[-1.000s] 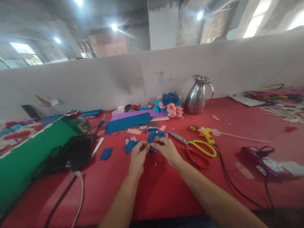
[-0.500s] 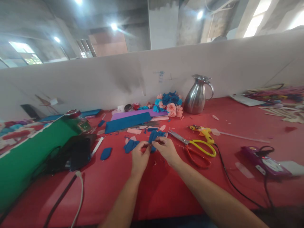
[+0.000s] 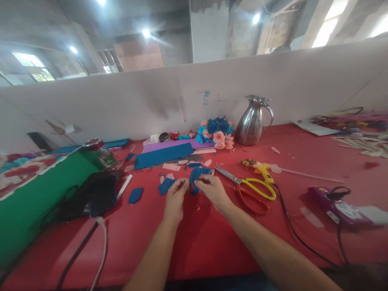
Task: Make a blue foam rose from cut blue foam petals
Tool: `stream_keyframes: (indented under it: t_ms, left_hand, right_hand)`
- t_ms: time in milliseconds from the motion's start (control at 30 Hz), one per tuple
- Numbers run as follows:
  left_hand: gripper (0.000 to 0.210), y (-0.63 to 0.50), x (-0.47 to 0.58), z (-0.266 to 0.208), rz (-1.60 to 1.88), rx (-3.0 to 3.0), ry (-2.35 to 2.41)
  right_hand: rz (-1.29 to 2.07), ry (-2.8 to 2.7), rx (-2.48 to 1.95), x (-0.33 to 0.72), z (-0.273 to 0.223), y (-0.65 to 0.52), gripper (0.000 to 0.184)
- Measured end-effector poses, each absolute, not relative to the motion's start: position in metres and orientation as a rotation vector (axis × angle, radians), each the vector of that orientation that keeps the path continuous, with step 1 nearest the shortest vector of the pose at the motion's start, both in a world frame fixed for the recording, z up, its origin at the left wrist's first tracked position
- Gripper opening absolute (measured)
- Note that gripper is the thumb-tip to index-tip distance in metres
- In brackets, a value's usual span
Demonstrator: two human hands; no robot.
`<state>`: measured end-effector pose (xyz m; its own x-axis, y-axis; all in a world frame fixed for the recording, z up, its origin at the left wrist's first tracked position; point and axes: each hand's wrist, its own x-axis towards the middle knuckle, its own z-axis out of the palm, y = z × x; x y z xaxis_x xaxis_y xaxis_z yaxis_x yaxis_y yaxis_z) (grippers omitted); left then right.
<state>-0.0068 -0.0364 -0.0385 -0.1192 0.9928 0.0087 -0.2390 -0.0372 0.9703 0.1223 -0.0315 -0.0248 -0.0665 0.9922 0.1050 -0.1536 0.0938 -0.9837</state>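
Observation:
A dark blue crepe paper piece [image 3: 195,173] is pinched between the thumb and fingers of my right hand [image 3: 214,193], just above the red table. My left hand [image 3: 176,200] is closed in a pinch close to the paper's left edge; what its fingertips hold is too small to make out. Below and behind the hands lie more blue paper pieces [image 3: 166,186]. A cut blue petal [image 3: 135,195] rests off to the left. Right of my right hand are scissors [image 3: 242,182] with one yellow and one red handle.
Behind the hands lie a blue paper sheet [image 3: 163,156], a purple sheet [image 3: 151,148] and a bunch of paper flowers [image 3: 220,135]. A steel jug [image 3: 250,123] stands near the wall. At right are a yellow glue gun [image 3: 264,171] and a purple power box [image 3: 339,208]; a green box [image 3: 45,206] is left.
My left hand has moved slightly left, its fingertips drawing apart from those of my right hand. The right hand stays nearly in place with the blue crepe paper.

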Motion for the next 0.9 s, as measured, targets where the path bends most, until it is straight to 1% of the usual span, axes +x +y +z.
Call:
stream_keyframes:
  t_ms: [267,400,567,900]
  left_hand:
    - [0.03,-0.038,-0.006,-0.036,1.381,0.941,1.059]
    - [0.034,-0.038,-0.006,-0.033,1.367,0.826,1.017]
    - [0.036,-0.039,-0.005,-0.031,1.326,0.772,0.991]
    - [0.023,-0.042,-0.005,-0.027,1.313,0.967,1.059]
  right_hand:
    - [1.338,-1.184,-0.974,0.123,-0.024,-0.031,0.014]
    - [1.406,-1.15,-0.946,0.124,-0.024,-0.031,0.015]
    - [1.354,-1.129,-0.963,0.127,-0.02,-0.03,0.014]
    - [1.313,-1.175,-0.996,0.131,-0.017,-0.029,0.016]
